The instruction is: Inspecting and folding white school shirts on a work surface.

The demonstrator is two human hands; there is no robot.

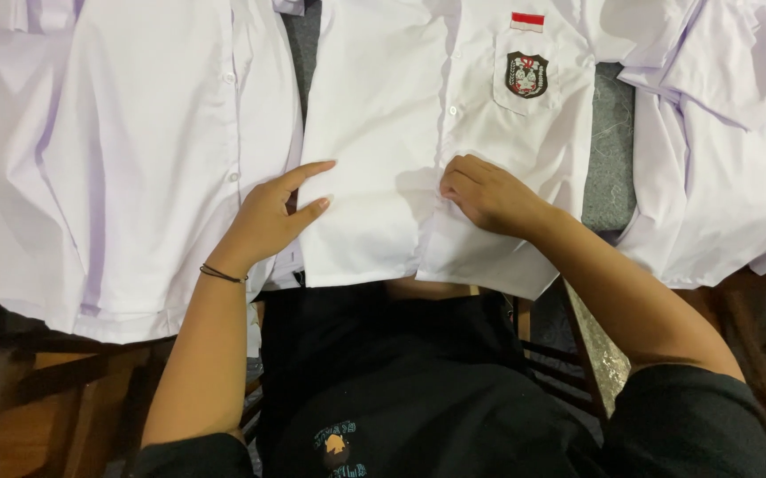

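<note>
Now my left hand [270, 215] lies flat, fingers spread, on the middle shirt [383, 133], while my right hand [487, 195] pinches its placket; upper buttons look fastened, the hem hangs apart.

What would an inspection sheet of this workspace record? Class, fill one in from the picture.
Surface: grey mat, mostly covered by shirts.
Job's things: white badge shirt, buttoned, lying flat.
Clutter: white shirt at left; crumpled white shirts at right.
Hands: left hand flat on the badge shirt's left edge; right hand curled, pinching the placket.
Cables: nothing seen.
Surroundings: wooden chair frame below; thin black wristband on the left wrist.
</note>
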